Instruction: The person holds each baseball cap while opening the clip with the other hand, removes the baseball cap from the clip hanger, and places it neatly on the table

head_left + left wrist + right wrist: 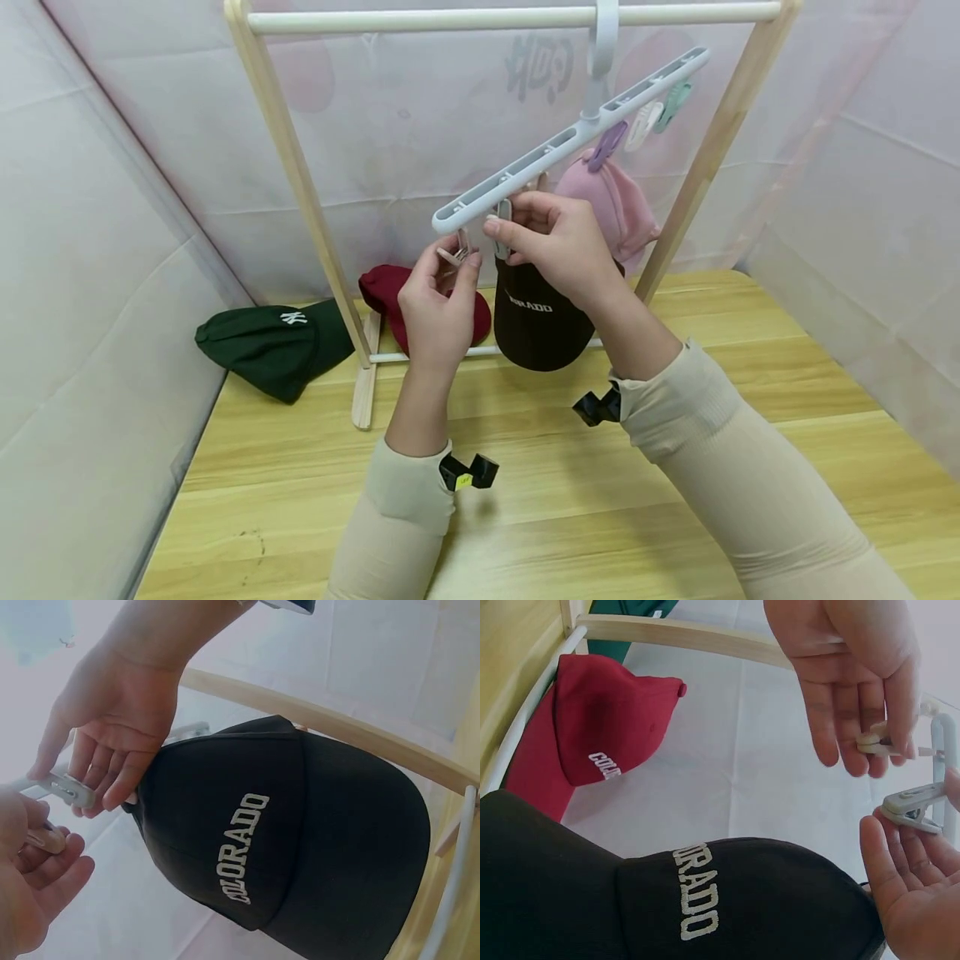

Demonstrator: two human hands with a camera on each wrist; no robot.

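Pinching a beige clip (452, 254) in your left hand (437, 310), your right hand (558, 242) squeezing a grey clip (502, 229) above the black cap (534, 325), clip hanger (570, 137) tilted.

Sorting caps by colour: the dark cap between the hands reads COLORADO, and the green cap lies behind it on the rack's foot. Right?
Not quite. The cap behind the dark COLORADO cap on the rack's foot is red, as the right wrist view shows; the green cap lies left of the rack.

black cap (534, 321): matt cloth | rack (288, 158): smooth wood | hanger (570, 137): plastic
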